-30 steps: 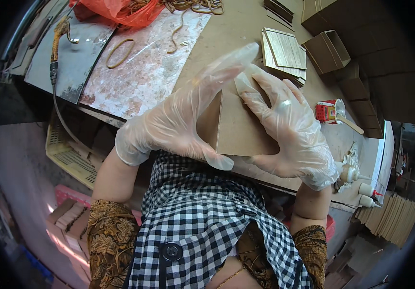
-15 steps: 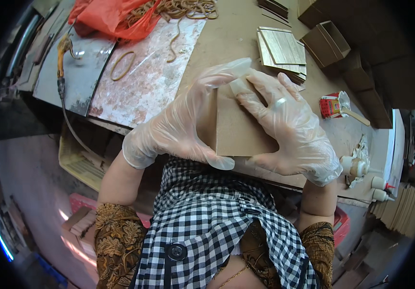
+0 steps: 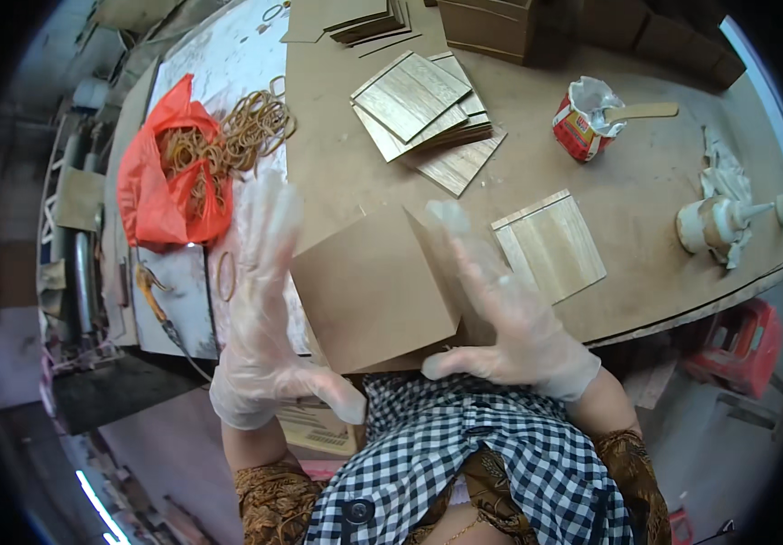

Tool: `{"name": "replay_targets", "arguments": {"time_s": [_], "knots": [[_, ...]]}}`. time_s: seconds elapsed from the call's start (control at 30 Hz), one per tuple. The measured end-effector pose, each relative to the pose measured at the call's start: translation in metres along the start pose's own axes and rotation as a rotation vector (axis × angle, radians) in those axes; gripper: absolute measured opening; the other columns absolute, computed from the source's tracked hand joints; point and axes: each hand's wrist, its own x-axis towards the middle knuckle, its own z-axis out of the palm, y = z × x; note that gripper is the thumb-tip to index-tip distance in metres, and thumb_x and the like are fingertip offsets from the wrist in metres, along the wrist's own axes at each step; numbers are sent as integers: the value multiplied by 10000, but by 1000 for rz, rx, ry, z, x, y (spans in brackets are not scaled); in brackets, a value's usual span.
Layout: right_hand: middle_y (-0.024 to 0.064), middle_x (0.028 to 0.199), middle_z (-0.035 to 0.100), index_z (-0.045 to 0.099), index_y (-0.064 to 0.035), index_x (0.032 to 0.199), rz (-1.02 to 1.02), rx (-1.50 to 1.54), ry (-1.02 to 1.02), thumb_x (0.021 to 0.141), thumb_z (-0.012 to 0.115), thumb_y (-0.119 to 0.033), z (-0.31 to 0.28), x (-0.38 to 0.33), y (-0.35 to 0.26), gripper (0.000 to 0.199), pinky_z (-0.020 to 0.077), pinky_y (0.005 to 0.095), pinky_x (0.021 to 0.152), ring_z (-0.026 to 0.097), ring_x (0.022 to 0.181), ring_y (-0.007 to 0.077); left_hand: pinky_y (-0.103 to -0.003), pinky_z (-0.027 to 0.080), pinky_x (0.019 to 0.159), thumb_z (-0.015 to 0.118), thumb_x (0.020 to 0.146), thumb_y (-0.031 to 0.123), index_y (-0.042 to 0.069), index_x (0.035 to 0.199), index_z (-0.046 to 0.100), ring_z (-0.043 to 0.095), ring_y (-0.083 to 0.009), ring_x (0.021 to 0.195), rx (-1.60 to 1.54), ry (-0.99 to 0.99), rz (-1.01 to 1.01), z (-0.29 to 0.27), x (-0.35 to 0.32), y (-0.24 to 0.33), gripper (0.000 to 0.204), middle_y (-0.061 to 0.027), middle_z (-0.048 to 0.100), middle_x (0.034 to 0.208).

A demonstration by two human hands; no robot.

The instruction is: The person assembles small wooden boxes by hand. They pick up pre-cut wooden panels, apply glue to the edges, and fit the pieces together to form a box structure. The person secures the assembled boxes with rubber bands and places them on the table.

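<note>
A brown, box-shaped piece (image 3: 373,291) sits at the table's near edge in front of me, its plain top face turned at an angle. My left hand (image 3: 269,331), in a clear plastic glove, stands beside its left side with fingers stretched up and thumb apart. On the other side my gloved right hand (image 3: 518,331) is spread, its thumb by the box's near right corner. Slight blur hides whether either hand touches the box. A thin wood-grain panel (image 3: 550,245) lies just beyond the right hand.
Stacked wood-grain panels (image 3: 414,100) lie farther back, near brown boxes (image 3: 487,27). A red carton (image 3: 587,118) holds white paste and a wooden stick (image 3: 641,112). At right stands a white squeeze bottle (image 3: 714,224). A red bag (image 3: 173,173) of rubber bands and an orange-handled tool (image 3: 149,286) are left.
My hands have spread away from the box they were cupped around. The box now shows turned at a different angle. The whole view has shifted, bringing more of the table's right side in.
</note>
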Motion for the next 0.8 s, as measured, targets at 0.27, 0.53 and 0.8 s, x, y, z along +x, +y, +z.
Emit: {"name": "replay_targets", "arguments": {"time_s": [0.27, 0.53, 0.8], "knots": [[346, 1443, 409, 310, 89, 1476, -9, -86, 223, 664, 711, -84, 40, -1, 15, 922, 594, 362, 701, 642, 1094, 436, -528, 211, 1172, 784, 601, 666, -34, 1496, 328, 232, -435, 1470, 413, -510, -42, 7, 47, 29, 1224, -247, 324, 1548], [374, 1420, 416, 363, 171, 1411, -47, -68, 222, 725, 704, -124, 38, 2, 17, 821, 600, 375, 728, 608, 1147, 474, -450, 246, 1177, 906, 560, 312, -64, 1483, 332, 324, -405, 1439, 71, -231, -273, 26, 32, 20, 1150, -264, 350, 1533], [391, 1350, 482, 442, 200, 1341, -48, -176, 280, 806, 562, 11, 43, 4, 18, 580, 603, 354, 677, 650, 1078, 455, -434, 241, 1182, 899, 534, 284, -85, 1485, 307, 349, -383, 1427, 67, -180, -373, 27, 25, 22, 1180, -262, 357, 1529]]}}
